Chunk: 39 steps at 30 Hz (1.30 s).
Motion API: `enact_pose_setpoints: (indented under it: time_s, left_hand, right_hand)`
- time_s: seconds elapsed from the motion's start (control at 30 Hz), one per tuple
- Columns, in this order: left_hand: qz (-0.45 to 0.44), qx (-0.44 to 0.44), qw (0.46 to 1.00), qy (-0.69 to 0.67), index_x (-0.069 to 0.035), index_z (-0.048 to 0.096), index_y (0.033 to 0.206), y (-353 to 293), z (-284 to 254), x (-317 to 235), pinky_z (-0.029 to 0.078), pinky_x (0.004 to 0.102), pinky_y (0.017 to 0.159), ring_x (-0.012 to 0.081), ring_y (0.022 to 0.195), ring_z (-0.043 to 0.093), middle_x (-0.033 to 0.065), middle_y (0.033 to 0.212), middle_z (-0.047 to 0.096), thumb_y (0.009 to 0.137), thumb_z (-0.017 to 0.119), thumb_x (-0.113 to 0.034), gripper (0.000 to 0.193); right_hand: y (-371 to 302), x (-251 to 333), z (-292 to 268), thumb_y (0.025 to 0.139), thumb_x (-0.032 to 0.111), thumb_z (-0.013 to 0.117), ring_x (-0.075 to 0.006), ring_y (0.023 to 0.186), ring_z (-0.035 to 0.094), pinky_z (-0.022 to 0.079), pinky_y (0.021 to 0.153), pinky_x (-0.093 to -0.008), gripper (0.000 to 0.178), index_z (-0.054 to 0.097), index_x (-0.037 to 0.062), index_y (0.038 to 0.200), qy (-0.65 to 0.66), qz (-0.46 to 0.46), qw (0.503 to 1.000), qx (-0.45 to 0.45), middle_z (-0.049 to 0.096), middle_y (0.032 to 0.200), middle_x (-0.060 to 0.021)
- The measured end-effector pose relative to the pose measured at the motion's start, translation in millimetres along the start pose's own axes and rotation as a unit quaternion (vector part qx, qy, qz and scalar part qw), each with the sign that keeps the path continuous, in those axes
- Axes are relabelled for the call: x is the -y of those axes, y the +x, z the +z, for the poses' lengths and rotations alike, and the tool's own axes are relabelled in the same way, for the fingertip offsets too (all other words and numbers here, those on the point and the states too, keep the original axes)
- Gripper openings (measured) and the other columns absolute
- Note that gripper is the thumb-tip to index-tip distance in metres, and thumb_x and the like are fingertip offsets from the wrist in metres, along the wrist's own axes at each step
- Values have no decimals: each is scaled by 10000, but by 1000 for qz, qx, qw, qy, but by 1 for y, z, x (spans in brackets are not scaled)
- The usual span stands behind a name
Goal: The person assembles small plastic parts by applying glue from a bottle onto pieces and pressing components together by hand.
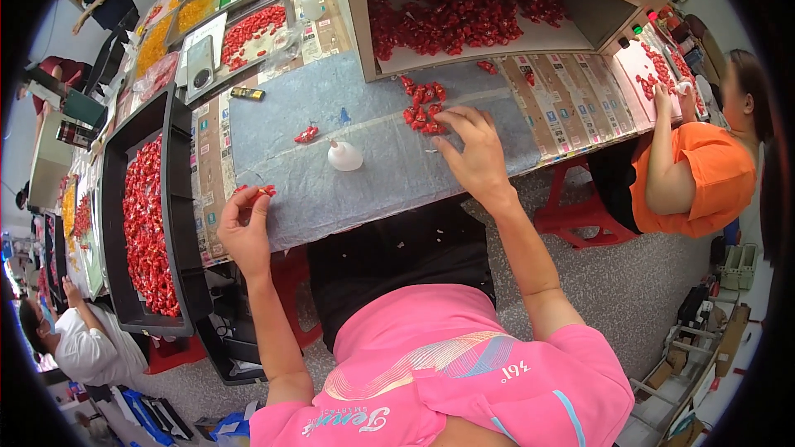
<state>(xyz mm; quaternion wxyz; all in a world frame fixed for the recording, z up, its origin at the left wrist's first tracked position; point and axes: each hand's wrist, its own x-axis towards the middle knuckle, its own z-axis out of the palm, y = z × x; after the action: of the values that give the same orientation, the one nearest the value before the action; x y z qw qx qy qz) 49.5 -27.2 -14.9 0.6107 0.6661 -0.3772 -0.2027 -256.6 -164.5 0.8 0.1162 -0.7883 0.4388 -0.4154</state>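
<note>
L hand [246,230] pinches 1 red pc [266,190]; R hand [475,151] part-open at pile [424,94], nothing gripped. Hasty R sweep cd tip bottle [346,157].

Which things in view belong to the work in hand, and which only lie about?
Apparently in use:
red piece in left hand
red pile by right hand
black tray of red pieces
white bottle, probably

Apparently lying about:
yellow-black cylinder
phone-like device

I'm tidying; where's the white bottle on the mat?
The white bottle is left of centre in the head view, just right of a red piece.
</note>
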Motion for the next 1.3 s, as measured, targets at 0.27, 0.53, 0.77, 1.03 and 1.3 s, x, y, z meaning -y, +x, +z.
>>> enact_pose_setpoints:
  time_s: [0.27, 0.53, 0.77, 1.03, 1.3]
  left_hand:
    - [141, -58, 949, 276, -28, 665, 898, 11, 2, -1, 464, 285, 731, 188, 798, 602, 55, 844, 653, 740, 723, -35, 169]
    - [247, 51, 954, 164, -59, 661, 894, -51, 45, -44, 449, 332, 782, 252, 890, 576, 87, 935, 637, 679, 715, 25, 237]
    - [235, 247, 933, 113, -26, 634, 937, -82, 65, -59, 491, 338, 710, 258, 823, 604, 85, 898, 643, 700, 684, 25, 247]
    - [141, 249, 952, 106, -20, 638, 926, -86, 48, -59, 491, 289, 709, 221, 806, 630, 100, 903, 652, 728, 677, 17, 206]
    - [-192, 178, 922, -286, 1, 570, 1058, -89, 33, -45, 497, 263, 797, 136, 889, 614, 80, 1020, 632, 896, 601, -99, 193]
  right_hand:
    - [-1, -13, 12, 716, 50, 699, -282, 850, 578, 464, 786, -356, 246, 624, 23, 949, -29, 63, 996, 61, 629, 937, -111]
    - [-20, 54, -18, 722, 54, 702, -223, 767, 587, 473, 707, -321, 212, 605, 38, 909, 178, 63, 966, 174, 609, 841, -77]
    - [-30, 76, -15, 743, 83, 704, -147, 664, 582, 471, 601, -277, 241, 559, 23, 926, 300, 117, 878, 354, 614, 771, -62]
    - [-22, 74, 1, 729, 145, 756, -119, 666, 562, 458, 597, -264, 290, 571, 38, 925, 289, 124, 885, 343, 618, 772, -28]
    - [8, 63, 77, 746, 149, 735, -254, 1011, 593, 458, 852, -333, 437, 584, 50, 1144, 166, -29, 982, 91, 609, 1124, -125]
